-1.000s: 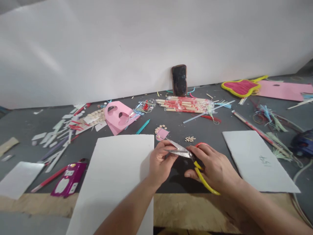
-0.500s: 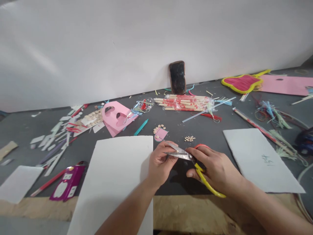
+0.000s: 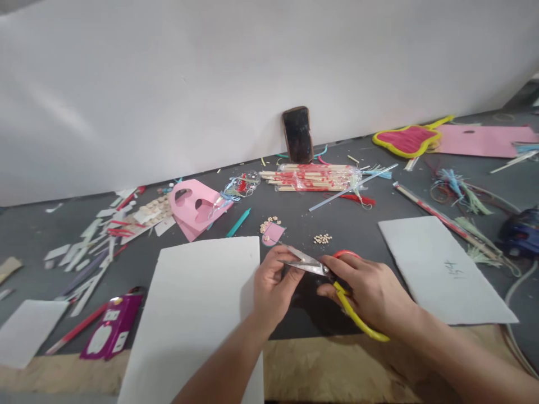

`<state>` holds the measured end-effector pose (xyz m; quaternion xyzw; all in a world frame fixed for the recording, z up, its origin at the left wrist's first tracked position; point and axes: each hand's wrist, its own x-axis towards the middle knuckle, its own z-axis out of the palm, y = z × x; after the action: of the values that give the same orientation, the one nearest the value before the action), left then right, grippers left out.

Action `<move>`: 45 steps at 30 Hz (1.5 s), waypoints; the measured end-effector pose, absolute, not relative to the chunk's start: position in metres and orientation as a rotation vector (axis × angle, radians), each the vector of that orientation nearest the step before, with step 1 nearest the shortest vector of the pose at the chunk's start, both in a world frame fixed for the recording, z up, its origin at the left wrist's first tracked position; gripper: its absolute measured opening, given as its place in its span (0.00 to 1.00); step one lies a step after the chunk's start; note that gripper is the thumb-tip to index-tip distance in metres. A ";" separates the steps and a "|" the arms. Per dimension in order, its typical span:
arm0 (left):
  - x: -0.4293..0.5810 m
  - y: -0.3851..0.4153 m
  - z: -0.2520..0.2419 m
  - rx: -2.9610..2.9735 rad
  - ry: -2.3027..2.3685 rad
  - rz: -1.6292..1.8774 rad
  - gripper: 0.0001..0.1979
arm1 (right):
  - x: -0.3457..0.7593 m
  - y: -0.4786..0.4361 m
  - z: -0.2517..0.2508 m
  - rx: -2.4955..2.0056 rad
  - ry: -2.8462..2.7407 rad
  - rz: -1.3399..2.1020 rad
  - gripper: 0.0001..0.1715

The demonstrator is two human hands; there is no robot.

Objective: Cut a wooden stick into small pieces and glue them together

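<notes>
My right hand (image 3: 370, 286) is closed round the handles of a pair of scissors (image 3: 311, 266), one handle loop red and the other yellow. The blades stand apart and point left, into the fingers of my left hand (image 3: 273, 280). Those fingers are pinched together at the blades, with a small pale speck between them, too small to name. Just beyond lies a small pink paper piece (image 3: 273, 233) with pale bead-like bits (image 3: 269, 223) along its edge. A little heap of similar bits (image 3: 322, 239) lies on the dark table above the scissors.
A large white board (image 3: 197, 297) reaches under my left forearm; another white board (image 3: 446, 272) lies right. Behind are bagged wooden sticks (image 3: 311, 178), a leaning phone (image 3: 298, 133), a pink cut-out (image 3: 197, 205) and a teal pen-like stick (image 3: 238, 223). White strips (image 3: 88, 241) clutter the left.
The view has shifted slightly, so the table things sit a little further left. Both hands keep nearly the same place, the scissor blades still at my left fingers.
</notes>
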<state>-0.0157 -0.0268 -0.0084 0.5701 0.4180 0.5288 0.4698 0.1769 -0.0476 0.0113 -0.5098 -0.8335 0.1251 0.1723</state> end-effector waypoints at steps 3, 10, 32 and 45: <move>-0.018 -0.025 -0.008 1.418 1.047 1.294 0.05 | 0.176 -0.046 0.009 -1.442 -2.349 0.344 0.30; -0.023 -0.024 -0.006 1.470 0.987 1.275 0.04 | 0.172 -0.046 0.011 -1.420 -2.360 0.337 0.37; -0.018 -0.024 -0.006 1.426 1.084 1.244 0.07 | 0.176 -0.044 0.010 -1.456 -2.335 0.402 0.30; -0.022 -0.023 -0.005 1.505 1.090 1.144 0.09 | 0.178 -0.043 0.010 -1.376 -2.358 0.404 0.36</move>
<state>-0.0216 -0.0228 -0.0047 0.6117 0.4433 0.4650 0.4616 0.1777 -0.0433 0.0099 -0.4896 -0.8389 0.1436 0.1894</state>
